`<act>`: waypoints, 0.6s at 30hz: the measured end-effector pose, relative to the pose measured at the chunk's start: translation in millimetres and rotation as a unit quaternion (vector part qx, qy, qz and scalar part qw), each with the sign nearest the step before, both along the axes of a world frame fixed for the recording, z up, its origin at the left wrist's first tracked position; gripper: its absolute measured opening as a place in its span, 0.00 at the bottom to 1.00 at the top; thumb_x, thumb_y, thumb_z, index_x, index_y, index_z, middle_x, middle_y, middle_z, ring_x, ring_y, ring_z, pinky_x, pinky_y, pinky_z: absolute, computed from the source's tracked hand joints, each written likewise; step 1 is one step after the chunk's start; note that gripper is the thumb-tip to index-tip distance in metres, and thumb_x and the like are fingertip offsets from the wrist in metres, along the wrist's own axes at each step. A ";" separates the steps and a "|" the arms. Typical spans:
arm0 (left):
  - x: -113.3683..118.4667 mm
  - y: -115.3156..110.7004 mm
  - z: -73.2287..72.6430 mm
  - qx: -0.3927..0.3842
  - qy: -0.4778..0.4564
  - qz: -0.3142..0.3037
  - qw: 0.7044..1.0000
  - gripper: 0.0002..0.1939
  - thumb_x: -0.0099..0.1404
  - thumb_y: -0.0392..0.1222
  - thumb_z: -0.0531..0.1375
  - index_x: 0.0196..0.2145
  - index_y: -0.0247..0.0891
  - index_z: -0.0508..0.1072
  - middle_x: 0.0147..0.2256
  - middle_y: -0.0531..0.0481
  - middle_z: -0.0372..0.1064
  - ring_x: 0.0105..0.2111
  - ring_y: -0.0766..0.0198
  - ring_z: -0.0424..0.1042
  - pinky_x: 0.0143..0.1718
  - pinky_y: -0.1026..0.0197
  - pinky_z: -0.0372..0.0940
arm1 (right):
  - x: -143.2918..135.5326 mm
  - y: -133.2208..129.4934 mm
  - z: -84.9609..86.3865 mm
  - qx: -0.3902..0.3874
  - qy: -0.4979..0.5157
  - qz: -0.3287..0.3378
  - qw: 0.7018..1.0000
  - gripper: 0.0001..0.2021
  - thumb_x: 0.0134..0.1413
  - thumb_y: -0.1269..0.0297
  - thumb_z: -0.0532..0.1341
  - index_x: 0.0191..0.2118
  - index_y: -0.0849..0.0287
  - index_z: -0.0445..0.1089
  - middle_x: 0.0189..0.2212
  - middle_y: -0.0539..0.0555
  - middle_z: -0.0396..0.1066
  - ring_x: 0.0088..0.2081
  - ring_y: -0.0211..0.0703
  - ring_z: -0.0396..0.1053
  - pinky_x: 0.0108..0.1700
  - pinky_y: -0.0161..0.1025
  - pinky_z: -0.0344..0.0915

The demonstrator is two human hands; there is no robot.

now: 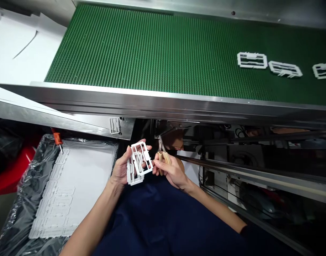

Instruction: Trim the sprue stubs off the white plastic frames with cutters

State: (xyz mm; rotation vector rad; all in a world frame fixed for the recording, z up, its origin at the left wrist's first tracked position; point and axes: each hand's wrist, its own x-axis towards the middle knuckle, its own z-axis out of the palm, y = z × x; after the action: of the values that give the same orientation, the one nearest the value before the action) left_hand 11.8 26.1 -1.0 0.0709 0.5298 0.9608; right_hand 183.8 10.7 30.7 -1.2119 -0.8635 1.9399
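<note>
In my left hand are white plastic frames, at least two of them, overlapping and turned at an angle to each other. The fingers lie behind the frames and the thumb presses on their left edge. My right hand is closed around a pair of nippers with yellowish handles, its metal jaws pointing up and away from me. The fingertips of that hand come close to the right edge of the upper frame; whether they touch it I cannot tell.
Ahead runs a green ribbed conveyor belt behind a metal rail, with white frames at its right. At left, a box lined with dark plastic holds rows of frames on white sheet and an orange-handled screwdriver. Another frame lies under the rail.
</note>
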 end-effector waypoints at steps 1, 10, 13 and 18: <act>0.7 0.9 -0.4 0.000 -0.005 0.004 1.000 0.23 0.61 0.48 0.60 0.51 0.35 0.68 0.44 0.43 0.72 0.31 0.61 0.73 0.30 0.62 0.72 | -1.2 -0.9 0.0 -0.001 0.011 -0.009 1.000 0.09 0.54 0.60 0.61 0.34 0.60 0.62 0.24 0.50 0.67 0.24 0.34 0.63 0.27 0.31 0.57; 0.3 1.4 -5.1 0.004 -0.009 0.000 1.000 0.25 0.58 0.50 0.62 0.52 0.40 0.69 0.45 0.45 0.72 0.27 0.61 0.72 0.28 0.58 0.72 | -0.9 -3.6 0.4 0.012 0.021 -0.038 0.999 0.08 0.53 0.64 0.62 0.35 0.60 0.63 0.25 0.50 0.65 0.27 0.35 0.65 0.31 0.33 0.60; 1.1 1.9 -4.2 0.000 -0.009 -0.002 1.000 0.25 0.57 0.51 0.62 0.51 0.40 0.69 0.44 0.45 0.73 0.27 0.60 0.72 0.28 0.58 0.72 | -2.5 -5.2 -1.6 0.022 0.016 -0.044 0.999 0.09 0.50 0.64 0.65 0.34 0.60 0.64 0.28 0.49 0.64 0.29 0.35 0.65 0.33 0.33 0.62; 2.2 2.2 -3.9 0.001 -0.020 0.003 1.000 0.25 0.57 0.50 0.63 0.51 0.40 0.70 0.43 0.45 0.73 0.28 0.61 0.73 0.29 0.59 0.72 | -3.9 -6.5 -3.7 0.028 0.002 -0.050 0.998 0.10 0.48 0.63 0.66 0.33 0.60 0.64 0.28 0.48 0.61 0.30 0.34 0.63 0.34 0.34 0.63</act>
State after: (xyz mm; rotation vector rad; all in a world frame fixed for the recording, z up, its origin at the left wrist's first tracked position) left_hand 13.9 28.3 -4.9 0.0523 0.4919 0.9668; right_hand 179.9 4.2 27.0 -1.1946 -0.8333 1.8279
